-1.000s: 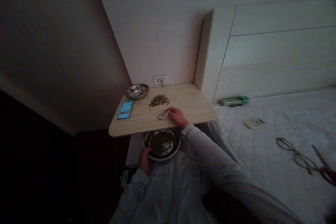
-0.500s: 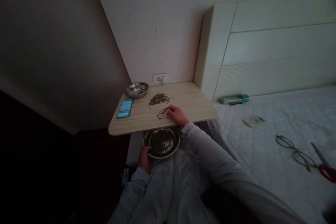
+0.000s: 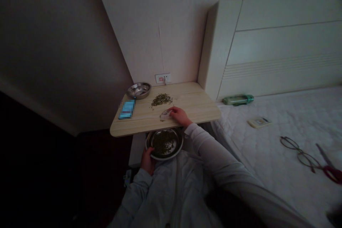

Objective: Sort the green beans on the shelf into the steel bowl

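Note:
My left hand (image 3: 148, 160) grips the near left rim of a round metal bowl (image 3: 176, 151), thumb over the edge. Loose dark green bits (image 3: 163, 141) lie inside that bowl, which is held just below the table's front edge. My right hand (image 3: 179, 115) rests on the small wooden table (image 3: 197, 108), its fingers closed on a thin, clear piece that looks like plastic (image 3: 166, 114). A few dark bits show at the plastic's left edge. Behind it, a loose pile of similar green bits (image 3: 161, 99) is spread on the tabletop.
A second metal bowl (image 3: 139, 90) stands at the table's back left, with a lit phone (image 3: 127, 109) in front. On the bed (image 3: 240, 142) to the right lie a green bottle (image 3: 237, 100), a pale box-like object (image 3: 259, 122), glasses (image 3: 304, 156) and red-handled scissors (image 3: 332, 174).
Almost nothing differs. The view has shifted very slightly, and both hands keep their places on the bowl and the clear piece.

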`<state>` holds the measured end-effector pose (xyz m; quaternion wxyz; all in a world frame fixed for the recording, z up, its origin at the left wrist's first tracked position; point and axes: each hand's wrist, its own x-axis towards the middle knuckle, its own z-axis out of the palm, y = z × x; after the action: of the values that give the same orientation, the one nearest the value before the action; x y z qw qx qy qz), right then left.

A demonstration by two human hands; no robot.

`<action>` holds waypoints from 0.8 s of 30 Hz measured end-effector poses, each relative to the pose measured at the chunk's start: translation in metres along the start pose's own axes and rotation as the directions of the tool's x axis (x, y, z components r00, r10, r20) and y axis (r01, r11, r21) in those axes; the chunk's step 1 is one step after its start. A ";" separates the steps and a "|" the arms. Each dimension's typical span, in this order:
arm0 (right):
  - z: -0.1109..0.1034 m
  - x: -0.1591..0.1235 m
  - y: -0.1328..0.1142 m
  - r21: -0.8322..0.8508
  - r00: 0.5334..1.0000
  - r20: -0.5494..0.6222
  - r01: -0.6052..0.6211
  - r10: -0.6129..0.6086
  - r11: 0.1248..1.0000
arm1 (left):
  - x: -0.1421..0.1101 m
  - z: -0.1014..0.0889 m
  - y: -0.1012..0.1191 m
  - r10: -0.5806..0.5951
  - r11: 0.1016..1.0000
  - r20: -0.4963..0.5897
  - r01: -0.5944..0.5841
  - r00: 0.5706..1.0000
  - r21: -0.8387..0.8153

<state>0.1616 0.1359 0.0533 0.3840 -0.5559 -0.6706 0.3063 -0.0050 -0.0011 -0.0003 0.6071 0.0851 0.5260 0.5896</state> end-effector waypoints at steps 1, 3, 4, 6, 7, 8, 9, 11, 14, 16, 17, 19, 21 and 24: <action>0.000 0.000 0.000 -0.007 1.000 0.001 -0.002 0.002 1.000 | 0.000 0.000 0.000 -0.001 1.000 -0.001 0.001 1.000 0.000; 0.000 0.000 0.000 -0.017 1.000 -0.002 -0.007 0.007 1.000 | 0.001 -0.001 -0.001 0.000 1.000 -0.002 0.000 1.000 -0.003; 0.000 0.000 0.000 -0.019 1.000 -0.004 -0.009 0.009 1.000 | 0.001 -0.001 -0.001 0.002 1.000 -0.002 -0.002 1.000 -0.005; 0.000 0.001 0.000 -0.018 1.000 -0.012 -0.012 0.012 1.000 | 0.001 -0.001 -0.001 0.005 1.000 0.001 -0.005 1.000 -0.009; 0.000 0.001 0.000 -0.016 1.000 -0.016 -0.014 0.014 1.000 | 0.000 -0.001 -0.001 0.006 1.000 0.003 -0.006 1.000 -0.011; 0.000 0.001 0.000 -0.013 1.000 -0.020 -0.017 0.016 1.000 | 0.000 -0.001 0.000 0.006 1.000 0.006 -0.006 1.000 -0.013; -0.001 0.002 0.000 -0.011 1.000 -0.020 -0.019 0.019 1.000 | -0.001 0.000 0.000 0.005 1.000 0.009 -0.005 1.000 -0.015; -0.002 0.002 0.000 -0.008 1.000 -0.013 -0.024 0.024 1.000 | -0.002 0.001 0.001 0.002 1.000 0.017 -0.002 1.000 -0.020; -0.003 0.001 -0.001 -0.014 1.000 0.013 -0.025 0.025 1.000 | -0.003 0.002 0.002 -0.002 1.000 0.025 0.003 1.000 -0.026; -0.003 0.000 -0.003 -0.026 0.999 0.024 -0.022 0.023 0.999 | -0.003 0.002 0.002 -0.002 1.000 0.026 0.002 1.000 -0.028; -0.003 -0.001 -0.004 -0.033 0.999 0.028 -0.021 0.021 0.999 | -0.003 0.002 0.002 0.001 1.000 0.027 0.000 1.000 -0.029; -0.003 -0.002 -0.005 -0.044 0.999 0.033 -0.020 0.022 0.999 | -0.002 0.001 0.002 0.007 1.000 0.025 -0.007 1.000 -0.029; -0.004 -0.003 -0.006 -0.049 0.999 0.038 -0.020 0.022 0.999 | -0.002 0.001 0.001 0.011 1.000 0.020 -0.011 1.000 -0.027; -0.005 -0.003 -0.007 -0.051 0.998 0.052 -0.017 0.019 0.999 | -0.001 0.000 0.001 0.010 1.000 0.010 -0.009 1.000 -0.023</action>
<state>0.1627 0.1312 0.0610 0.3495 -0.5632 -0.6829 0.3071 -0.0052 -0.0016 0.0012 0.6078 0.0836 0.5158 0.5979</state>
